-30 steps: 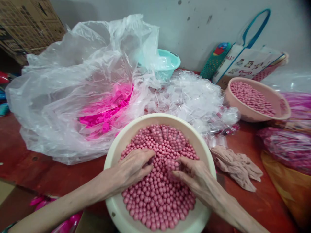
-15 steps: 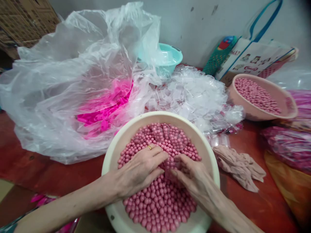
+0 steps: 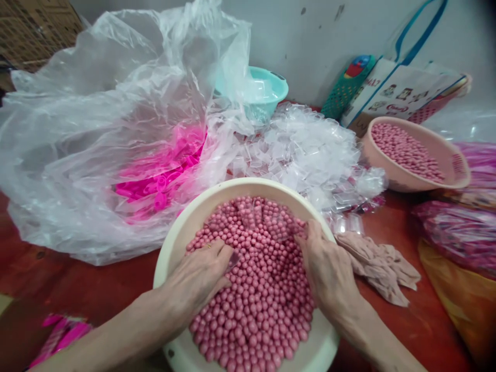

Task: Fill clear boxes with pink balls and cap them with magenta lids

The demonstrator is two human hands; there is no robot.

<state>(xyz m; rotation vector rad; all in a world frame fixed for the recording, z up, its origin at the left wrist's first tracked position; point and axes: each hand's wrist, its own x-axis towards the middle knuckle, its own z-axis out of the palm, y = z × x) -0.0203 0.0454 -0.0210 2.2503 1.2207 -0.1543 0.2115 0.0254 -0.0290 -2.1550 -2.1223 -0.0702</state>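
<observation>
Pink round beads (image 3: 251,305) fill much of a cream basin (image 3: 341,248) in front of me. Sunk into the beads at the left, my left hand (image 3: 201,271) has its fingers closed on a small clear plastic box (image 3: 233,261), mostly hidden. At the basin's right side my right hand (image 3: 327,263) pinches another clear box with beads in it (image 3: 297,227), its fingers partly covering it. Several clear boxes holding beads (image 3: 250,213) lie on the beads toward the far rim.
A large plastic bag (image 3: 70,155) with bright pink pieces (image 3: 160,183) lies to the left. Behind the basin are a heap of clear boxes (image 3: 302,150) and a turquoise basin (image 3: 267,90). Rightward are a pink basin of beads (image 3: 449,155), a crumpled cloth (image 3: 380,263) and wrapped packs (image 3: 457,230).
My hands were together mid-basin around a clear box and have moved apart. The left went left; the right went up and right to the basin's side. The view shifted slightly.
</observation>
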